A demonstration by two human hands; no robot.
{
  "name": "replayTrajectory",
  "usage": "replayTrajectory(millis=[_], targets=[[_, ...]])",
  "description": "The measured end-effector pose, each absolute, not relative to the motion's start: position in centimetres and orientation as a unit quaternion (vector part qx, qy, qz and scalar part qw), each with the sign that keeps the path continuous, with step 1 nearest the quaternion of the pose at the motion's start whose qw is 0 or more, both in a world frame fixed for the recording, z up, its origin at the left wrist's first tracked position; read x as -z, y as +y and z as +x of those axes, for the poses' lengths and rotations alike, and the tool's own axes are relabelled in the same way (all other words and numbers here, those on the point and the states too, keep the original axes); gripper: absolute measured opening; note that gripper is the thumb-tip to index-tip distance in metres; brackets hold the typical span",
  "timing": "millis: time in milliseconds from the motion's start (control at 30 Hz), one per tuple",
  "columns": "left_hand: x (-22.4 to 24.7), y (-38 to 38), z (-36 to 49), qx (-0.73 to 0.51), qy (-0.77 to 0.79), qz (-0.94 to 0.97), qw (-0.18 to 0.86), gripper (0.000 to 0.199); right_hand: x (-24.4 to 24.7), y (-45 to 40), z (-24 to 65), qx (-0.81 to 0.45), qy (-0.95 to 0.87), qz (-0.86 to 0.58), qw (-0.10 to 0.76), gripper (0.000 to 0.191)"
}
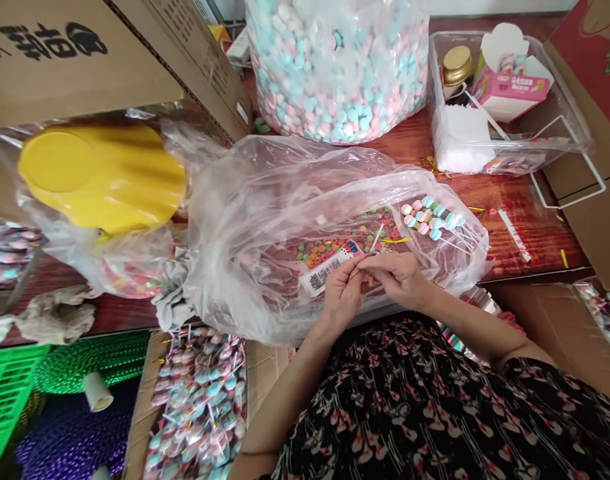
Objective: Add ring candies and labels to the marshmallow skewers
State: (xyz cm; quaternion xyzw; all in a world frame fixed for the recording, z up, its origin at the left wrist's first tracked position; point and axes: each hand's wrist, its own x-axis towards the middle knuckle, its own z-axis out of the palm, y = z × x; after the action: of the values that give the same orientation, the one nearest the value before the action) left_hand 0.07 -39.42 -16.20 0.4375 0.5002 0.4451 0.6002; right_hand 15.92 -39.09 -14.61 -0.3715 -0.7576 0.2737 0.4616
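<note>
My left hand [343, 293] and my right hand [402, 277] meet over a large clear plastic bag [265, 180] on the table. Thumbs and fingertips are pinched together, hiding whatever is between them. A thin white stick [378, 238] sticks up just beyond the fingertips. Beside my left fingers lies a white printed packet [329, 270], one end touching or just under them. A gold twist tie [395, 240] is near my right fingers. Small orange and green ring candies [322, 252] are scattered on the plastic. To the right lie several marshmallow skewers [429, 217] on white sticks.
A big bag of pastel marshmallows [339, 80] stands behind. At the back right is a clear plastic bin [525, 150]. Yellow containers [105, 177] and a cardboard box [85, 60] are on the left. Below the table edge sits a box of wrapped skewers [199, 407].
</note>
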Motion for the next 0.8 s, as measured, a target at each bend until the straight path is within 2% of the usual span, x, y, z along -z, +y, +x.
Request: replayTrajectory(millis=[233, 367, 467, 533, 667, 800], targets=[[16.7, -40.2, -1.0, -0.442, 0.496, 0.407, 0.627, 0.016, 15.4, -38.5, 14.9, -0.372, -0.702, -0.413, 0.445, 0.028], [17.1, -40.0, -0.5, -0.471, 0.485, 0.341, 0.653, 0.023, 15.3, -38.5, 15.1, -0.365, -0.720, -0.401, 0.433, 0.037], [17.0, -39.7, -0.3, -0.482, 0.479, 0.304, 0.668, 0.023, 15.4, -38.7, 15.2, -0.327, -0.732, -0.387, 0.456, 0.041], [16.8, -39.7, -0.2, -0.487, 0.473, 0.302, 0.670, 0.023, 15.7, -39.1, 15.2, -0.301, -0.719, -0.391, 0.489, 0.036], [16.7, -39.7, -0.2, -0.481, 0.473, 0.338, 0.656, 0.025, 16.4, -39.7, 15.2, -0.335, -0.659, -0.442, 0.508, 0.008], [16.5, -39.7, -0.5, -0.470, 0.475, 0.391, 0.633, 0.023, 16.8, -39.0, 15.8, -0.478, -0.611, -0.447, 0.446, 0.018]])
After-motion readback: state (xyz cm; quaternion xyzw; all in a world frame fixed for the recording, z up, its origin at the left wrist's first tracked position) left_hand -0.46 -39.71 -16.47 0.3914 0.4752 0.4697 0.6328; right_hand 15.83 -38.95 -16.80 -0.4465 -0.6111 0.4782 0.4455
